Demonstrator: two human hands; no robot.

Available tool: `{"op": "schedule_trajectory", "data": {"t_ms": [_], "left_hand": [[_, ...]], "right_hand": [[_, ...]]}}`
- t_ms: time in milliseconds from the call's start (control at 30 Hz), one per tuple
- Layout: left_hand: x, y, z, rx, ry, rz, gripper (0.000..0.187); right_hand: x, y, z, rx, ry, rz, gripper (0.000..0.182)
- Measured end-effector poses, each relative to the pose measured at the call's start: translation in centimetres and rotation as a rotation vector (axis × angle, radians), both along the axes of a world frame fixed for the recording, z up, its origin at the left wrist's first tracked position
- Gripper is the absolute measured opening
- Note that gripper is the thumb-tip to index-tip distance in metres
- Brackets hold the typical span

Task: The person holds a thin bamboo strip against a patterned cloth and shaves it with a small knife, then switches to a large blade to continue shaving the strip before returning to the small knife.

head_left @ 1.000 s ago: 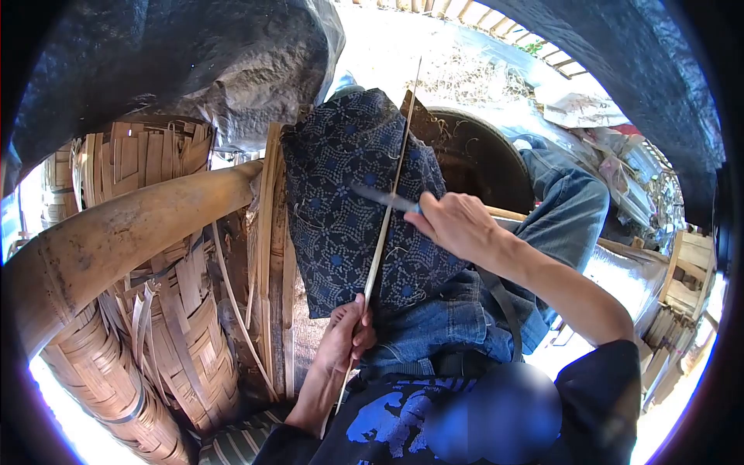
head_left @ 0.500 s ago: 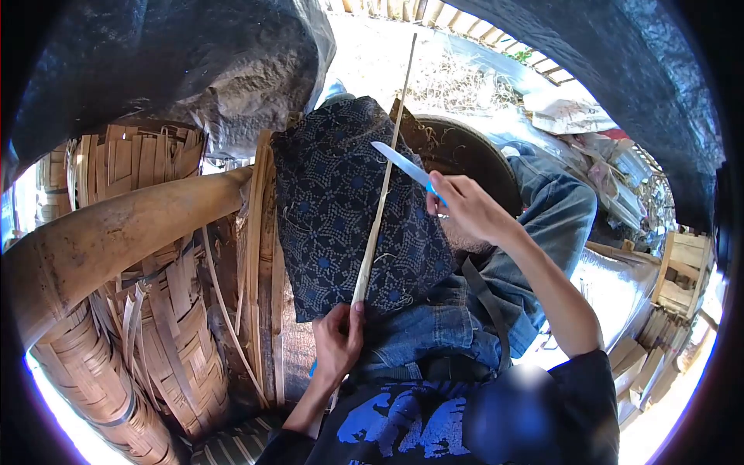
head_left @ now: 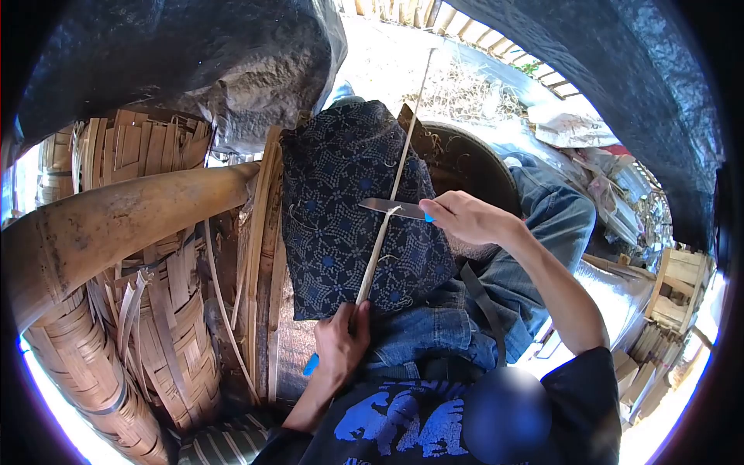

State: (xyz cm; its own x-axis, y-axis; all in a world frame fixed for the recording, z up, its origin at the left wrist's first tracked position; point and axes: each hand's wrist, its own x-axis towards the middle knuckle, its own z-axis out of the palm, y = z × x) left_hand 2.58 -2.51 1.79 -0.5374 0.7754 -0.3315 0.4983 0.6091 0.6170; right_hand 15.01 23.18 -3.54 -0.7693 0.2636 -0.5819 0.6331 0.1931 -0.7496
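A long thin bamboo strip (head_left: 377, 256) slants up across a dark patterned cloth (head_left: 325, 225) spread over the lap. Its lower end is pinched in my left hand (head_left: 341, 341). A knife (head_left: 395, 208) with a blue handle is in my right hand (head_left: 474, 218), its blade lying across the strip near the middle of the cloth. A small pale shaving shows where blade and strip meet. Beside my left wrist a blue object (head_left: 311, 364) sticks out, mostly hidden.
Woven bamboo baskets (head_left: 170, 325) and a thick bamboo pole (head_left: 132, 225) stand at the left. A round dark container (head_left: 465, 167) lies beyond the cloth. Dark sheeting (head_left: 178, 62) hangs overhead. A wooden crate (head_left: 676, 287) is at the right.
My right hand has brought the knife down along the strip toward my left hand, and the blade has turned nearly level. The strip's far end has shifted slightly right.
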Motion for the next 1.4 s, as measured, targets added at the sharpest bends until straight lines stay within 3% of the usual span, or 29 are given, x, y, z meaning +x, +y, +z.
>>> {"op": "schedule_trajectory", "data": {"t_ms": [33,100,167,233,300,367,433,500,567,633,667,733,767,833,967,1100,1167,1300,1400], "left_hand": [[0.1,0.0,0.0,0.0,-0.001,-0.006,0.026],[0.3,0.1,-0.1,0.027,0.041,0.003,0.025],[0.6,0.4,-0.5,0.034,0.068,0.009,0.026],[0.6,0.5,-0.3,0.043,0.098,0.012,0.027],[0.5,0.5,0.2,0.02,0.026,0.068,0.029],[0.3,0.4,0.0,0.019,0.014,0.07,0.029],[0.2,0.2,-0.1,0.009,0.0,0.062,0.03],[0.1,0.6,0.0,0.022,-0.038,0.063,0.029],[-0.2,1.1,0.7,-0.02,-0.078,0.069,0.029],[-0.3,1.1,1.0,-0.066,-0.112,0.082,0.029],[-0.2,1.1,1.0,-0.047,-0.069,0.066,0.029],[0.1,1.0,0.8,-0.03,-0.031,0.049,0.028],[0.2,1.0,0.6,-0.016,0.003,0.047,0.027],[0.5,0.9,0.5,-0.005,0.036,0.045,0.026],[0.9,1.0,0.2,0.008,0.154,-0.003,0.025],[1.3,0.9,0.3,-0.014,0.163,-0.018,0.025],[1.1,1.1,0.4,0.028,0.112,0.009,0.026],[0.4,1.0,0.6,0.014,-0.096,0.104,0.034],[-0.3,1.2,0.6,-0.03,-0.247,0.15,0.039]], "right_hand": [[0.1,-0.2,0.1,0.0,-0.001,-0.006,0.051],[0.0,-0.5,0.6,-0.64,-0.227,-0.23,0.05],[-0.5,-2.3,1.7,-0.807,-0.324,-0.123,0.049],[-0.7,-4.8,2.5,-0.716,-0.269,-0.158,0.048],[0.7,-4.0,2.7,-0.795,-0.207,-0.197,0.048],[1.7,-3.9,2.6,-0.88,0.038,-0.527,0.044],[1.4,-4.2,2.4,-0.808,0.055,-0.574,0.037],[1.2,-4.4,1.6,0.293,0.406,-0.192,0.031],[0.5,-4.4,3.2,0.308,0.365,-0.165,0.027],[0.3,-5.0,3.0,0.556,0.342,-0.042,0.028],[0.2,-5.2,2.5,0.556,0.344,-0.04,0.028],[0.3,-5.7,1.3,0.871,0.35,-0.032,0.029],[0.4,-5.7,1.5,0.869,0.346,-0.03,0.029],[0.5,-5.7,1.9,0.557,0.086,0.046,0.032],[0.3,-6.4,1.1,0.568,0.192,-0.004,0.035],[-0.7,-6.6,-0.2,0.671,0.06,-0.064,0.037],[-1.2,-4.0,-1.1,0.73,-0.028,-0.333,0.037],[-0.1,-3.0,1.4,0.446,0.27,-0.476,0.027],[0.1,-4.4,2.5,0.371,0.35,-0.327,0.022]]}}
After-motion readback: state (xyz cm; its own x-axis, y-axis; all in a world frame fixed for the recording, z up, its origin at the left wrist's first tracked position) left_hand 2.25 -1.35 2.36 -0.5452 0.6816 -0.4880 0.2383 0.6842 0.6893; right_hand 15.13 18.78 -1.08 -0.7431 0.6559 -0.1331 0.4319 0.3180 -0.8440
